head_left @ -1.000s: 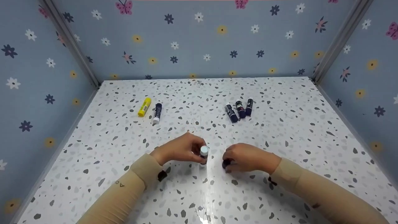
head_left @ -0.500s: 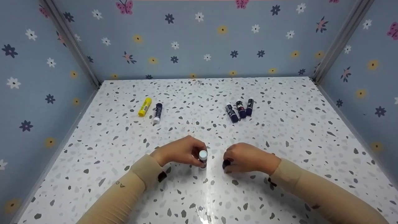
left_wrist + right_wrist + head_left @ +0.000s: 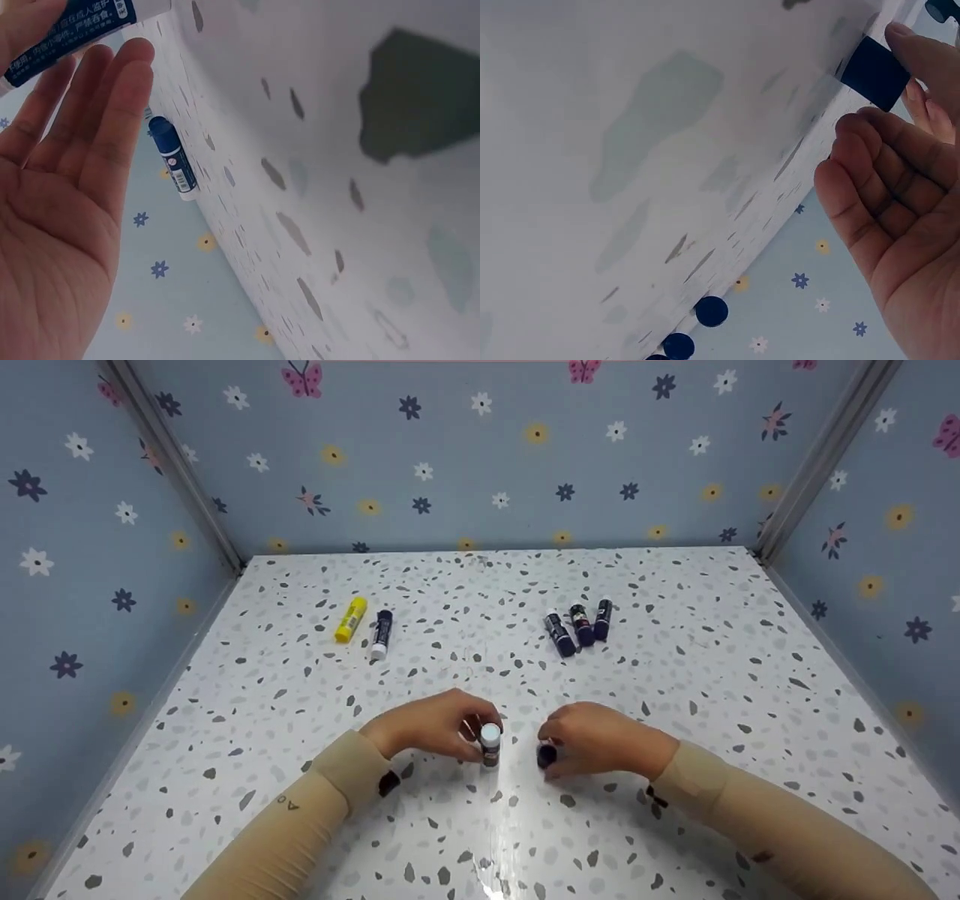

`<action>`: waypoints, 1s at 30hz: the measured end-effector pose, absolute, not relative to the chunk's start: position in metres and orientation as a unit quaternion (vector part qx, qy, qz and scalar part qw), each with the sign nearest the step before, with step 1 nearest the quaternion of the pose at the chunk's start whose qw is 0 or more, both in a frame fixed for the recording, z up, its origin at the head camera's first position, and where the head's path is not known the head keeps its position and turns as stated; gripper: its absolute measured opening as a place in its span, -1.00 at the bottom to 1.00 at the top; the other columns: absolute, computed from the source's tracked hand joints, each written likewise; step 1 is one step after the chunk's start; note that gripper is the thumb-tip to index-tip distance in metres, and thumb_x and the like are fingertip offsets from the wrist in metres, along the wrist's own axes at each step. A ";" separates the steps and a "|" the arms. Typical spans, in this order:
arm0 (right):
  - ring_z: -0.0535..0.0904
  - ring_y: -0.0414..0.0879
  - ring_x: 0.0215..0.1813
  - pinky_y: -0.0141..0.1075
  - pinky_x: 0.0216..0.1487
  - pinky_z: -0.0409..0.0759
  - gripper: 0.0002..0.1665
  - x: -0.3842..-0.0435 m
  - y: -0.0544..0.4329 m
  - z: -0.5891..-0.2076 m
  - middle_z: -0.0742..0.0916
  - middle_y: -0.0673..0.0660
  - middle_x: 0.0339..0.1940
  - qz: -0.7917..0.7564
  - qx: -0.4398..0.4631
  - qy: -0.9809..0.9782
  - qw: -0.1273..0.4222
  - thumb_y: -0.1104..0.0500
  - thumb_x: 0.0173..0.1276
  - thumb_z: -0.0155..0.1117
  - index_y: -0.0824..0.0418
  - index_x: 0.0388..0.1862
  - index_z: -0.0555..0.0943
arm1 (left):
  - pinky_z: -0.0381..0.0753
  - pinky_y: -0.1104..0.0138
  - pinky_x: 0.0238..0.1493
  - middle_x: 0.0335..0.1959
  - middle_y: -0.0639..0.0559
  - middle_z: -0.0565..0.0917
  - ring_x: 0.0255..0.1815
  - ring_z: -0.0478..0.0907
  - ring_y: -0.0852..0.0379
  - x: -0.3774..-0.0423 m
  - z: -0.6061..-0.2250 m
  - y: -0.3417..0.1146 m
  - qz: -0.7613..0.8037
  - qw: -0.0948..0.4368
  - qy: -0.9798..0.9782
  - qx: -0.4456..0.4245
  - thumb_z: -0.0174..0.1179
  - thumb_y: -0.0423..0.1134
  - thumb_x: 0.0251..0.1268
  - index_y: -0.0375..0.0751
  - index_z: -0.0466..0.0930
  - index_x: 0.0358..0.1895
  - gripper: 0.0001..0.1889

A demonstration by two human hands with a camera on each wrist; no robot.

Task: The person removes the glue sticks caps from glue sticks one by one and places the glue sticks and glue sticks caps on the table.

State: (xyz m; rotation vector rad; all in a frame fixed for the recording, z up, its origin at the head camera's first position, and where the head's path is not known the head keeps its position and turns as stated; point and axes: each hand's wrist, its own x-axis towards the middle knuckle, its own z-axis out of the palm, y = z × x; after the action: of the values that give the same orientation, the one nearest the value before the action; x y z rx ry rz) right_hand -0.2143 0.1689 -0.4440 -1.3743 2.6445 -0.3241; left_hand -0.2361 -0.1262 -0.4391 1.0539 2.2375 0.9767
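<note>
Lower centre: we are seeing the left hand (image 3: 435,727) curving beside an upright white-topped stick (image 3: 490,748), label (image 3: 79,31) reading "应在成人监护" and "严禁吞食"; the right hand (image 3: 596,739) is flanking a dark cap (image 3: 547,756). We are unable to tell whether either hand's fingers are gripping. Beyond, mid-left, a white-ended stick (image 3: 382,631) and yellow stick (image 3: 350,619) are lying; mid-right, three dark sticks (image 3: 580,624), print illegible.

Glue stick (image 3: 82,36) (left wrist) partly out-of-frame

Booth-like work bay (home, lab or shop, cannot tell which); pale-blue panels (image 3: 480,442) with flower-and-butterfly print, at back and both sides; grey metal posts (image 3: 172,469) in both rear corners; white speckled tabletop (image 3: 465,600) between.
</note>
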 end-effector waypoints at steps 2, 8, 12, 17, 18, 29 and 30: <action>0.60 -0.20 -0.34 -0.27 -0.23 0.65 -0.53 -0.215 0.170 -0.442 0.79 0.00 -0.33 -0.110 -0.459 0.879 0.070 -0.12 0.22 0.71 0.17 -0.09 0.80 | 0.75 0.13 0.23 0.01 0.10 0.81 0.06 0.76 0.13 -0.238 -0.437 -0.129 0.354 0.242 0.817 0.385 0.41 -0.42 0.24 -0.13 0.75 0.16 -0.60; 0.78 -0.03 -0.18 -0.13 -0.09 0.77 -0.45 -0.219 0.174 -0.434 0.86 0.12 -0.16 -0.117 -0.477 0.870 0.041 -0.14 0.30 0.64 0.24 0.05 0.80 | 0.64 0.04 0.40 0.19 0.00 0.78 0.29 0.68 -0.01 -0.248 -0.431 -0.138 0.331 0.207 0.837 0.384 0.24 -0.47 0.20 -0.15 0.71 0.23 -0.52; 0.80 0.01 -0.16 -0.09 -0.08 0.78 -0.47 -0.227 0.178 -0.427 0.87 0.16 -0.13 -0.125 -0.482 0.867 0.009 -0.11 0.35 0.61 0.28 0.04 0.80 | 0.61 -0.07 0.45 0.27 -0.15 0.74 0.36 0.65 -0.14 -0.258 -0.428 -0.144 0.327 0.182 0.855 0.359 0.25 -0.42 0.36 -0.25 0.67 0.28 -0.58; 0.80 0.03 -0.12 -0.05 -0.06 0.78 -0.47 -0.237 0.183 -0.421 0.87 0.17 -0.09 -0.127 -0.464 0.876 -0.017 -0.11 0.36 0.60 0.27 0.07 0.80 | 0.65 -0.09 0.39 0.30 -0.24 0.72 0.36 0.65 -0.19 -0.272 -0.425 -0.152 0.322 0.157 0.880 0.311 0.27 -0.30 0.51 -0.32 0.65 0.31 -0.61; 0.80 0.03 -0.11 -0.04 -0.06 0.78 -0.47 -0.239 0.184 -0.420 0.87 0.17 -0.08 -0.128 -0.460 0.879 -0.019 -0.11 0.36 0.60 0.26 0.08 0.80 | 0.66 -0.09 0.38 0.29 -0.25 0.72 0.35 0.66 -0.19 -0.275 -0.425 -0.153 0.320 0.149 0.885 0.303 0.27 -0.28 0.52 -0.33 0.65 0.31 -0.61; 0.80 0.09 -0.01 0.03 0.02 0.77 -0.40 -0.262 0.193 -0.420 0.84 0.21 0.05 -0.124 -0.401 0.907 -0.042 -0.11 0.39 0.59 0.26 0.22 0.76 | 0.59 -0.11 0.45 0.39 -0.33 0.64 0.39 0.61 -0.25 -0.310 -0.423 -0.171 0.297 0.059 0.934 0.190 0.21 -0.22 0.61 -0.37 0.54 0.44 -0.53; 0.80 0.10 0.01 0.04 0.04 0.77 -0.39 -0.264 0.193 -0.420 0.84 0.21 0.06 -0.125 -0.396 0.909 -0.041 -0.11 0.39 0.59 0.26 0.23 0.75 | 0.58 -0.11 0.46 0.40 -0.32 0.64 0.41 0.61 -0.25 -0.313 -0.424 -0.173 0.293 0.055 0.938 0.176 0.21 -0.20 0.62 -0.37 0.54 0.45 -0.52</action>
State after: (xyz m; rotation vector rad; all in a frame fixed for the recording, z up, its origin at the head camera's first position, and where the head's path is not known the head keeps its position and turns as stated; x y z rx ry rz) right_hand -0.2643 0.1935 -0.4200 -1.2772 2.9330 -0.4047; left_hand -0.3125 -0.1728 -0.4239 0.5355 2.8483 0.8888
